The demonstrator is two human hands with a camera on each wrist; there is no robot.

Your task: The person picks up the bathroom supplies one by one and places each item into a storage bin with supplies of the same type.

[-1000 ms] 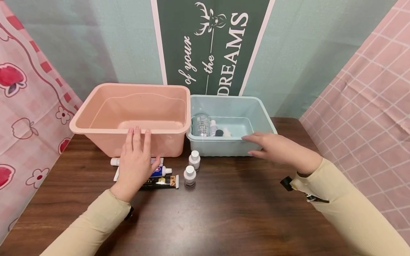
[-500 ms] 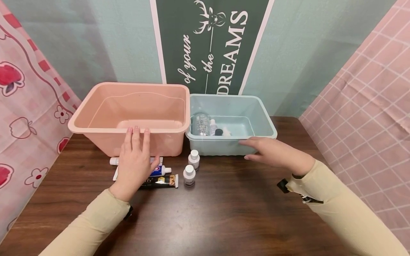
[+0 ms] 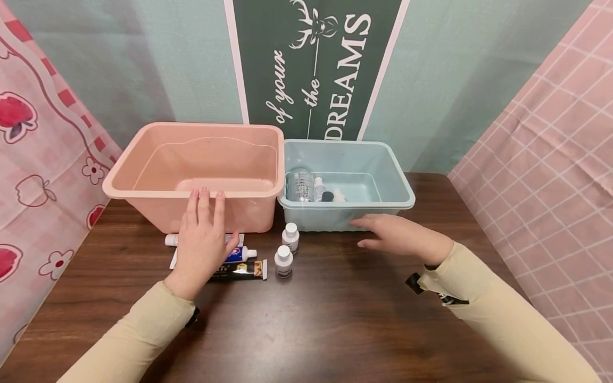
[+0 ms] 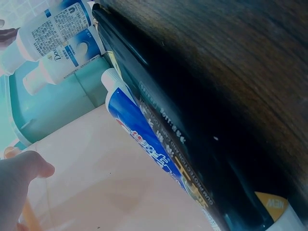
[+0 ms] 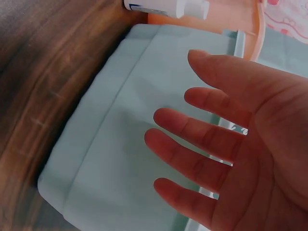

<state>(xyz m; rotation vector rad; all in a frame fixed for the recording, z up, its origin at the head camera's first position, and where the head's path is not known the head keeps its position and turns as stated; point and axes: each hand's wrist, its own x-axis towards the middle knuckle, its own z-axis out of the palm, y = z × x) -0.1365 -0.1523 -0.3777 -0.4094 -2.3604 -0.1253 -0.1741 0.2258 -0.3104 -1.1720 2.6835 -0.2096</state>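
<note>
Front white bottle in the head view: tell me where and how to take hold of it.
Take the front white bottle by its round body, just below the cap, likely best from the right: it stands upright, the black tube lies close on its left, the second white bottle stands just behind, and its right side is unobstructed.

The head camera looks forward and down over the dark brown wood-grain desk [image 3: 311, 330], far enough back to take in the pink plastic bin [image 3: 249, 213] and the light blue plastic bin [image 3: 321, 218]. The left wrist camera sits low and tilted, close to the glossy black printed tube [image 4: 173, 115]; the right one, also tilted, faces the blue bin's outer wall up close, and both wrist views share parts of both bins.
</note>
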